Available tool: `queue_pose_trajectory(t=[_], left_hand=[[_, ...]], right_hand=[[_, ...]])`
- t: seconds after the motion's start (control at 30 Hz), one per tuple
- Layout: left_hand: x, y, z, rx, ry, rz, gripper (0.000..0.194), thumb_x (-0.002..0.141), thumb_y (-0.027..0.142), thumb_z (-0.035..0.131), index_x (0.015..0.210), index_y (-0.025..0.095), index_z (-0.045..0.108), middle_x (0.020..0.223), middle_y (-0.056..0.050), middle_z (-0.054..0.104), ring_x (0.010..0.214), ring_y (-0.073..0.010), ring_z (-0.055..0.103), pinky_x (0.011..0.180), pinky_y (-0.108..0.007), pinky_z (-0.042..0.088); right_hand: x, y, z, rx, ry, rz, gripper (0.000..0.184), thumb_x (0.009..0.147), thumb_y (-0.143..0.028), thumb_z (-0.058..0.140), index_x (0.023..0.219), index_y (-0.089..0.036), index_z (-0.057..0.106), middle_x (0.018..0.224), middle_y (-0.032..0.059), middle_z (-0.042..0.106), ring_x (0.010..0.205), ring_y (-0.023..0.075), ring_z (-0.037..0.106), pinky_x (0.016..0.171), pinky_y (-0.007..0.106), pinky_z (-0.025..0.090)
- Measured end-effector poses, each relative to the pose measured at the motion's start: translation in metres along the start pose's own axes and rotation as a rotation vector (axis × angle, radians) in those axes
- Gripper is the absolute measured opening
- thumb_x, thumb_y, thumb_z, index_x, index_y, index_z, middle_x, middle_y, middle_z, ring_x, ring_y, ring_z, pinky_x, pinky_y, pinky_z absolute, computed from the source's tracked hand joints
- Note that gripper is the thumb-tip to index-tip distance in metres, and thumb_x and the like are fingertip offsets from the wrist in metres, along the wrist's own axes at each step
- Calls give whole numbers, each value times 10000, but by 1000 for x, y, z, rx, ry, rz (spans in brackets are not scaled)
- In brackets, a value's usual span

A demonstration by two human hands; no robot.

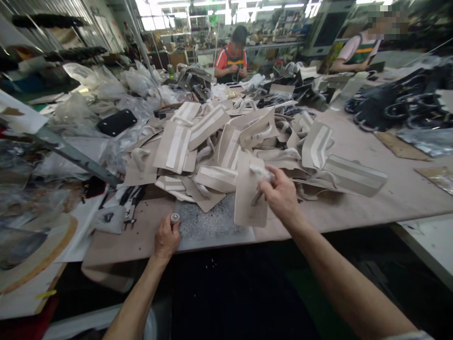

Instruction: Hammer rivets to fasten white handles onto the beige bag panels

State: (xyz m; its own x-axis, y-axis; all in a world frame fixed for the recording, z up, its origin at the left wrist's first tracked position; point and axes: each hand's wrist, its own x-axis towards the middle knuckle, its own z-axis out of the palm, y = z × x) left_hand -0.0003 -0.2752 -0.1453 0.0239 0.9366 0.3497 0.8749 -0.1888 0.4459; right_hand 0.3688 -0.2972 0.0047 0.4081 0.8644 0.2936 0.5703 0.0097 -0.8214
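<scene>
My left hand (pixel 166 240) rests at the front edge of the table, its fingers closed round a small cylinder (pixel 174 217) with a round pale end. What kind of tool it is I cannot make out. My right hand (pixel 283 194) grips a beige bag panel (pixel 244 200) by its handle, which has a whitish wrapping. This panel hangs upright over the right part of a speckled grey board (pixel 207 222). Right behind the board lies a heap of similar beige bag panels (pixel 173 146) with handles and pale strips.
A slanted metal post (pixel 81 163) crosses the left side, near plastic bags (pixel 95 82) and a black piece (pixel 117 122). Dark bag parts (pixel 399 101) lie on the right of the table (pixel 357 212). Two people (pixel 231 59) work across the table.
</scene>
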Motion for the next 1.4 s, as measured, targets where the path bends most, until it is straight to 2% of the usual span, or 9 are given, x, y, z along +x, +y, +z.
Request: queue_pose_trajectory(t=[0.13, 0.23, 0.37, 0.47, 0.6, 0.8, 1.13, 1.3, 1.4], left_hand=[[2, 3, -19, 5, 25, -11, 287, 854, 330, 577, 1074, 153, 629, 974, -126, 707, 897, -282, 665, 808, -378, 497], [11, 34, -34, -176, 94, -114, 343, 812, 345, 646, 1107, 171, 634, 1022, -112, 716, 976, -272, 664, 888, -386, 493], [26, 100, -29, -810, -47, -319, 423, 764, 358, 721, 1123, 167, 604, 1001, -83, 732, 905, -204, 693, 858, -332, 528], [33, 145, -1, -1188, -255, -382, 425, 710, 344, 778, 1053, 154, 614, 977, -79, 739, 864, -188, 703, 857, -332, 539], [33, 178, 44, -1376, -448, -348, 425, 688, 323, 804, 1035, 162, 618, 971, -72, 738, 838, -186, 712, 843, -343, 550], [27, 181, 77, -1371, -510, -354, 438, 700, 352, 800, 1035, 162, 590, 928, -63, 740, 829, -191, 718, 810, -339, 556], [24, 177, 82, -1241, -576, -205, 371, 747, 374, 758, 1010, 174, 588, 921, -57, 730, 855, -185, 703, 777, -290, 538], [25, 175, 82, -1174, -595, -159, 365, 767, 383, 733, 1029, 180, 579, 932, -58, 731, 864, -190, 701, 807, -306, 537], [26, 176, 81, -1156, -611, -147, 365, 762, 395, 733, 1015, 181, 581, 917, -52, 728, 857, -186, 696, 808, -305, 534]], right_hand=[[-109, 7, 20, -142, -320, 64, 558, 885, -317, 484, 1404, -112, 462, 810, 86, 666, 701, 219, 618, 708, 361, 506], [-149, 25, 43, -209, -511, 127, 564, 905, -297, 422, 1422, -74, 432, 940, 153, 698, 818, 270, 662, 781, 405, 506], [-152, 33, 51, -277, -563, 158, 568, 917, -298, 400, 1430, -55, 413, 1064, 197, 690, 955, 300, 664, 866, 416, 483], [-142, 30, 48, -337, -613, 143, 538, 910, -275, 396, 1404, -68, 450, 1025, 186, 700, 947, 296, 670, 859, 397, 475], [-133, 28, 44, -369, -664, 106, 514, 896, -237, 382, 1380, -93, 478, 988, 167, 709, 913, 282, 676, 820, 369, 463], [-132, 29, 45, -338, -644, 136, 500, 884, -251, 394, 1352, -110, 503, 1042, 165, 703, 947, 271, 669, 821, 344, 441], [-122, 37, 39, -320, -708, 33, 486, 824, -195, 423, 1288, -123, 550, 869, 120, 700, 801, 237, 643, 742, 319, 415], [-128, 37, 32, -116, -650, 76, 468, 927, -331, 432, 1343, -131, 510, 860, 75, 677, 777, 208, 626, 731, 306, 435], [-128, 50, 15, 33, -511, 147, 466, 959, -410, 427, 1334, -146, 512, 844, 39, 649, 747, 175, 602, 726, 290, 452]])
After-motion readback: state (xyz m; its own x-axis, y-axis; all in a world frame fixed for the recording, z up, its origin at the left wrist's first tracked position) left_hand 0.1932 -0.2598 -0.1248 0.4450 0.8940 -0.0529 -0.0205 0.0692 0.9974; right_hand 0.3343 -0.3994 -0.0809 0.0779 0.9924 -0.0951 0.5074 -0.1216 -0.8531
